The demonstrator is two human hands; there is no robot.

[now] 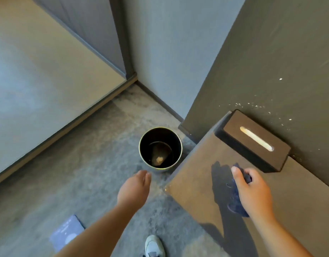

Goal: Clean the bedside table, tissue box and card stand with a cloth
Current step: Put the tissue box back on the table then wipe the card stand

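Note:
The brown bedside table [200, 182] fills the lower right. A dark brown tissue box [256, 141] with a pale slot stands at its far edge against the wall. My right hand [254, 190] presses a dark blue cloth [236, 199] onto the tabletop, just in front of the box. My left hand [135, 188] hovers over the floor to the left of the table, fingers loosely together and holding nothing. No card stand is in view.
A round black waste bin [160, 148] with a scrap inside stands on the grey floor beside the table's left corner. White specks dot the dark wall panel [271, 71]. A blue-grey flat item [67, 232] lies on the floor at lower left. My shoe [153, 245] shows below.

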